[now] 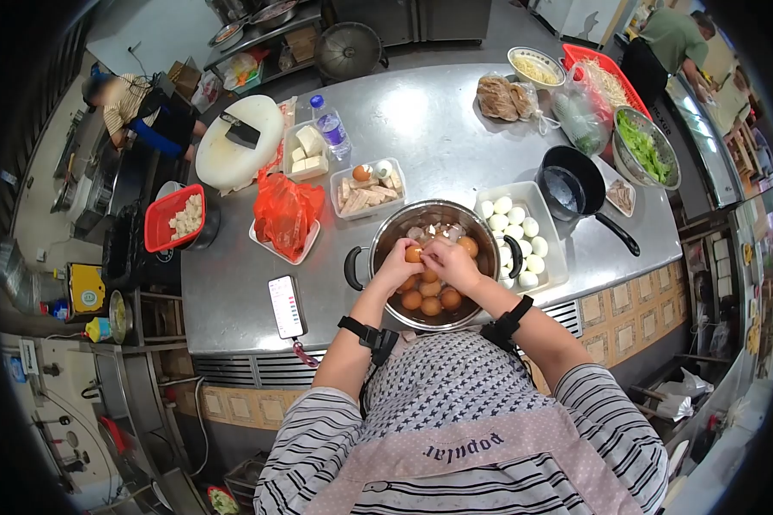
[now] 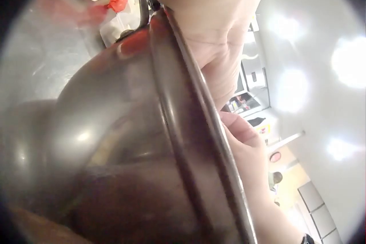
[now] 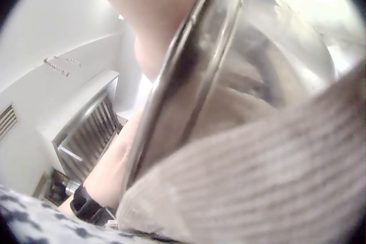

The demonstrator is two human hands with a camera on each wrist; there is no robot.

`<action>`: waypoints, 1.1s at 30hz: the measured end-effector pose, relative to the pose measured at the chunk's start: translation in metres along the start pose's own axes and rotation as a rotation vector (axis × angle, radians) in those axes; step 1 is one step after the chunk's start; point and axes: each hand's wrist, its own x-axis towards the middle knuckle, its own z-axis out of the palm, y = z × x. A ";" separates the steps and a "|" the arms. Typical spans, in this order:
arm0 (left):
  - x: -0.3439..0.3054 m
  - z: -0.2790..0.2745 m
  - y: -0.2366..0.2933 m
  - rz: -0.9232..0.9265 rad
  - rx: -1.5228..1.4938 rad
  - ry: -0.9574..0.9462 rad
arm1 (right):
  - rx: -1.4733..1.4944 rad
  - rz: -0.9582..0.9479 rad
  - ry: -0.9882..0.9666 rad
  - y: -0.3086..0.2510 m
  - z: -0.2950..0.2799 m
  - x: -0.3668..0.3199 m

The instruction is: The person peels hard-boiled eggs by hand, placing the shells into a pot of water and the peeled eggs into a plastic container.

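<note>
Both hands meet over a steel pot (image 1: 390,307) with black side handles. My left hand (image 1: 393,269) holds a brown egg (image 1: 413,254) at its fingertips, and a pale patch shows on the egg. Fingers of my right hand (image 1: 453,266) pinch at the same egg from the other side. Below them in the pot lie several brown eggs (image 1: 430,305), with shell bits and liquid toward the far side. Both wrist views are mostly filled by the pot's outer wall (image 2: 114,141), which hides the fingertips and the egg.
Right of the pot, a white tray (image 1: 557,262) holds several peeled eggs (image 1: 530,227); beyond it stands a black saucepan (image 1: 569,184). Farther left are a tub of pale strips (image 1: 365,197), a red plastic bag (image 1: 288,215) and a phone (image 1: 285,306). A water bottle (image 1: 330,127) stands behind.
</note>
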 end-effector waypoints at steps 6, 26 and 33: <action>-0.009 0.005 0.022 -0.060 -0.192 0.014 | -0.492 0.285 -0.142 0.024 0.007 -0.008; 0.005 -0.003 -0.007 0.229 0.308 0.090 | 0.276 0.310 0.060 0.021 0.009 0.001; -0.001 0.001 0.000 0.213 0.472 0.137 | 0.292 0.319 0.006 0.016 0.006 0.002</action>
